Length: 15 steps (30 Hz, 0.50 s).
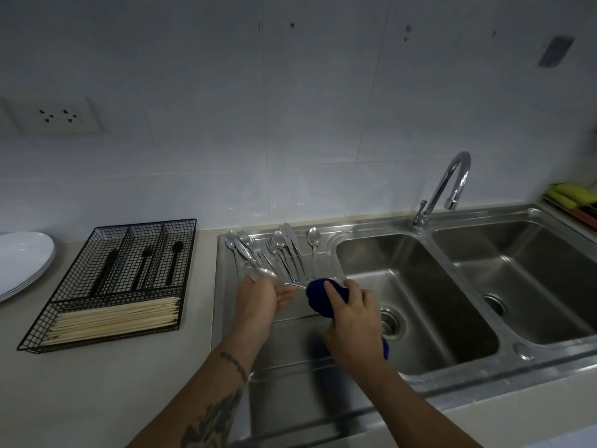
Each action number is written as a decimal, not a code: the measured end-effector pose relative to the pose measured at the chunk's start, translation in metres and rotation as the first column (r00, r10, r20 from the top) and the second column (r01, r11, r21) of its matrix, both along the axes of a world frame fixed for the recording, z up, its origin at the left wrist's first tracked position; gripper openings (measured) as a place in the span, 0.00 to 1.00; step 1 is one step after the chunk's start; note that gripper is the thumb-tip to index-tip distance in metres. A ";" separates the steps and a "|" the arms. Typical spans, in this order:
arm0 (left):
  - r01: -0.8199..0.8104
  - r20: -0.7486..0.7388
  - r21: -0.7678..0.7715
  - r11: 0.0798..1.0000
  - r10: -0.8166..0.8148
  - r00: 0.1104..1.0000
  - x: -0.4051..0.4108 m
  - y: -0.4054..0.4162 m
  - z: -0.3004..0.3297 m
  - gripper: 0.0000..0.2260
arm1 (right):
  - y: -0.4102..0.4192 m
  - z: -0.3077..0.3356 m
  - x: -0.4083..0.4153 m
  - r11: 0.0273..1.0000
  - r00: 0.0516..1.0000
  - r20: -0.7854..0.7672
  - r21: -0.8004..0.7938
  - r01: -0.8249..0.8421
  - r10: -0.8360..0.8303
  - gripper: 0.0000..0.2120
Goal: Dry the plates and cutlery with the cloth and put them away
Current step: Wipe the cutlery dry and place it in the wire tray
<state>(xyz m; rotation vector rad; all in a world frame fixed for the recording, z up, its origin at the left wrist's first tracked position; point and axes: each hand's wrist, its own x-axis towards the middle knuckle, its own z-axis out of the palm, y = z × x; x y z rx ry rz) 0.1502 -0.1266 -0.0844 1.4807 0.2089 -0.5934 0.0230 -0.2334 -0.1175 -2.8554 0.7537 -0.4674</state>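
Left hand: the left hand [258, 297] was curled round a spoon [263, 273], bowl end up at the thumb, the thin handle running right.
Right hand: the right hand [350, 313] gripped a bunched blue cloth [318, 297], wrapped round the handle's far end.
Spoon: light, stiff, polished steel; probably slick while wet, so best held at the neck below the bowl.
Cloth: soft and thick, folding easily round narrow metal.
Cutlery: more spoons, forks and knives [274, 250] lay fanned on the ribbed steel drainboard [290, 367], just behind the hands.
Tray: a black wire tray [109, 282] on the counter held dark utensils and pale chopsticks [113, 318].
Plates: white, glossy plates [22, 261] were stacked at far left; likely fragile.
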 end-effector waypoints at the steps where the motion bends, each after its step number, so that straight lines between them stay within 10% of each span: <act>1: 0.014 -0.012 0.004 1.000 -0.014 1.000 0.001 0.001 0.001 0.06 | -0.004 0.001 -0.001 1.000 1.000 -0.008 -0.015 0.022 -0.022 0.34; 15: 0.113 -0.146 -0.075 0.991 -0.123 0.982 -0.006 0.014 -0.001 0.10 | -0.012 0.006 -0.005 0.991 0.999 -0.006 -0.130 -0.041 0.041 0.33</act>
